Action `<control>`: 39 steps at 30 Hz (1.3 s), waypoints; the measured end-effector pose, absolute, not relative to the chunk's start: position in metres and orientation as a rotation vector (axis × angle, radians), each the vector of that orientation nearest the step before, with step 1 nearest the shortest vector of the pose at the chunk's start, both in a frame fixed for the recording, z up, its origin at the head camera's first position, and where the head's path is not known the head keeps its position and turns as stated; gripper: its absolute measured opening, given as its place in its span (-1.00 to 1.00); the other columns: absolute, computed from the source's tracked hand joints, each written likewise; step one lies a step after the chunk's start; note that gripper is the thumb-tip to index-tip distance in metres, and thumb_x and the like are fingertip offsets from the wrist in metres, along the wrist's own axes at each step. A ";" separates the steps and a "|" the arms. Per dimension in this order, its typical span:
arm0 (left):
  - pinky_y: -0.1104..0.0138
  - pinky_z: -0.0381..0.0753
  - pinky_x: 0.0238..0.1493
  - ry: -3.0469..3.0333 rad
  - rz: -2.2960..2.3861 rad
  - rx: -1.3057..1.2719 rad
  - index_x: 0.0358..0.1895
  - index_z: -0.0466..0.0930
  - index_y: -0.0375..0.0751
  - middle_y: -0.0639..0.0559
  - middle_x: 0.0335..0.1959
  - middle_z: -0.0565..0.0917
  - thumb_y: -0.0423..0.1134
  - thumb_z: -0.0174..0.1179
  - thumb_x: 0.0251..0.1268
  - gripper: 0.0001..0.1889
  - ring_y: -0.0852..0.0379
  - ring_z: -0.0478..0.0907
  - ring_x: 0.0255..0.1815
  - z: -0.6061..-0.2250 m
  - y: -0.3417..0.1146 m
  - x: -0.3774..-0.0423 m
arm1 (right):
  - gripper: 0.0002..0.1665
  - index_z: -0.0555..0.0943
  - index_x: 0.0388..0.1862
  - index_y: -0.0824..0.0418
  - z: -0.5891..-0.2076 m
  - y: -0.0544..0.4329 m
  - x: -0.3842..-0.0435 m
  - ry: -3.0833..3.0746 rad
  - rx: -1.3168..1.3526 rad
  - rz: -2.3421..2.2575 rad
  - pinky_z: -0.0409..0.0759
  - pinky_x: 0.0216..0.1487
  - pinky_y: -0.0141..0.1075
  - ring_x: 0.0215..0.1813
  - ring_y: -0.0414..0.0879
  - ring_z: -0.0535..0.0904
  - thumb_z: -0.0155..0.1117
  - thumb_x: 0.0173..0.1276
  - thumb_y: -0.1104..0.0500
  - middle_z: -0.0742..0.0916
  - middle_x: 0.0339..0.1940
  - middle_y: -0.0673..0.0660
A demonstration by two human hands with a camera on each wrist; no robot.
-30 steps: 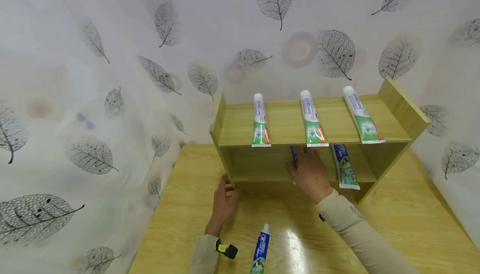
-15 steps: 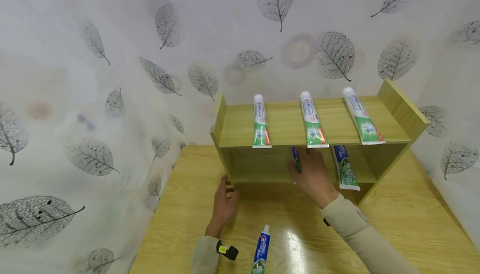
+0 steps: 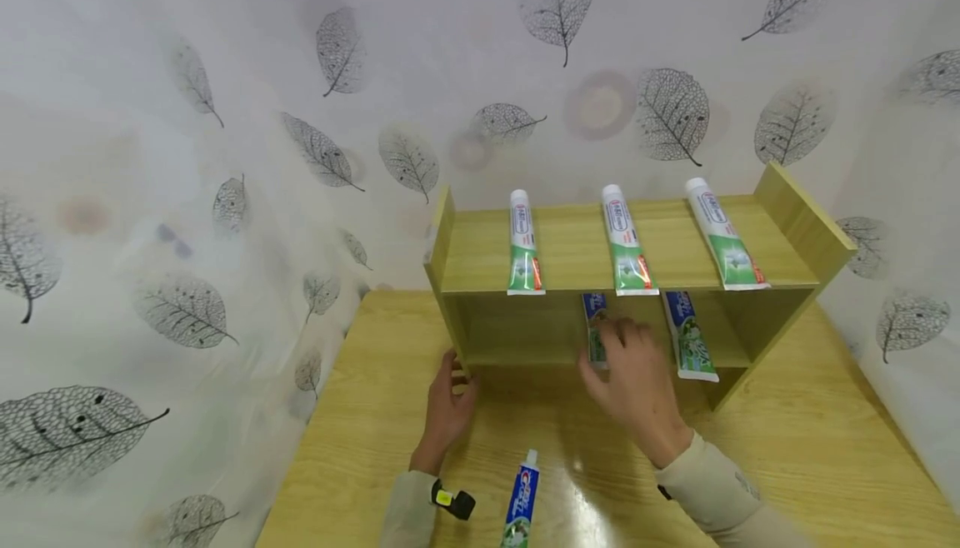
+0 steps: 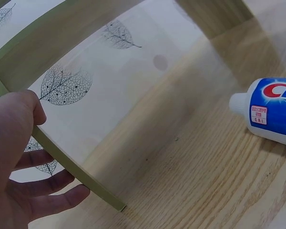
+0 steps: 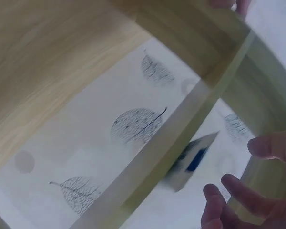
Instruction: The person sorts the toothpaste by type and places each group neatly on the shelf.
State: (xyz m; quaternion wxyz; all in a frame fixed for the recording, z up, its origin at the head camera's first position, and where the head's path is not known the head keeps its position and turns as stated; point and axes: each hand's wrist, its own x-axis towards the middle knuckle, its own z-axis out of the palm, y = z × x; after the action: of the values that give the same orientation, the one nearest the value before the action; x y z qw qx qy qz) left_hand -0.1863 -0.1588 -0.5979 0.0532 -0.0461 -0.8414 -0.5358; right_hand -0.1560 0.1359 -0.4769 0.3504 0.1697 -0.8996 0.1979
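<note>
My left hand [image 3: 447, 402] grips the front edge of the left side panel of a wooden shelf [image 3: 562, 240]. In the left wrist view, its thumb and fingers lie on opposite sides of that panel. My right hand [image 3: 637, 373] is in front of the lower tier, fingers spread and holding nothing. Just left of it, a blue and green toothpaste tube [image 3: 595, 308] lies on that tier, partly hidden by the fingers. The right wrist view shows the tube's flat end [image 5: 190, 162] past the board, apart from the fingertips. A similar tube [image 3: 692, 340] lies farther right.
Three white and green toothpaste tubes, left [image 3: 523, 240], middle [image 3: 628, 240] and right [image 3: 725, 236], lie on the upper tier. Another blue Crest tube [image 3: 520, 498] lies on the wooden table [image 3: 337, 440] between the forearms. A leaf-patterned wall [image 3: 465, 48] stands behind.
My right hand has let go of the toothpaste tube on the lower tier and drawn back toward me and slightly right, uncovering more of it. The left hand stays on the panel.
</note>
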 end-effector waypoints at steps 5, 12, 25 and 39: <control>0.03 0.86 0.02 -2.555 -1.609 -0.152 0.63 0.29 -0.11 -0.31 0.25 0.63 -0.24 0.16 0.67 -0.43 -0.25 0.74 0.18 -0.598 -0.159 -0.187 | -0.60 0.73 -0.01 0.35 -0.481 0.124 -0.134 -2.375 0.452 0.561 0.73 -0.17 0.02 -0.16 0.17 0.69 0.62 0.23 0.21 0.78 -0.21 0.25; 0.02 0.85 0.01 -2.552 -1.612 -0.142 0.64 0.29 -0.07 -0.30 0.25 0.64 -0.27 0.17 0.65 -0.42 -0.24 0.75 0.16 -0.597 -0.159 -0.187 | -0.60 0.73 0.04 0.24 -0.497 0.099 -0.105 -2.571 0.445 0.633 0.81 -0.21 -0.24 -0.16 -0.05 0.73 0.66 0.30 0.16 0.77 -0.16 0.10; 0.07 0.86 -0.01 -2.560 -1.605 -0.151 0.60 0.33 -0.06 -0.30 0.25 0.63 -0.26 0.16 0.67 -0.46 -0.22 0.75 0.16 -0.596 -0.160 -0.185 | -0.39 0.58 0.37 0.19 -0.549 0.076 -0.073 -2.892 0.492 1.041 0.46 -0.48 -0.46 -0.39 -0.29 0.61 0.56 0.42 0.06 0.76 -0.28 0.01; 0.12 0.86 -0.02 -2.557 -1.652 -0.150 0.63 0.30 -0.07 -0.30 0.27 0.61 -0.30 0.15 0.68 -0.44 -0.21 0.74 0.18 -0.598 -0.160 -0.186 | -0.20 0.59 0.37 0.22 -0.584 0.067 -0.063 -3.193 0.647 1.149 0.59 -0.42 -0.28 -0.39 -0.21 0.64 0.60 0.37 -0.22 0.77 -0.25 0.04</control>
State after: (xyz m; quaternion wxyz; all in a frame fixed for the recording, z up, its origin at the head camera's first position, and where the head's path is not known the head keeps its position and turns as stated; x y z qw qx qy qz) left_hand -0.1859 -0.1595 -0.5976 0.0466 -0.0491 -0.8380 -0.5414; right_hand -0.0631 0.0669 -0.5844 -0.1558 0.1850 -0.9130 0.3286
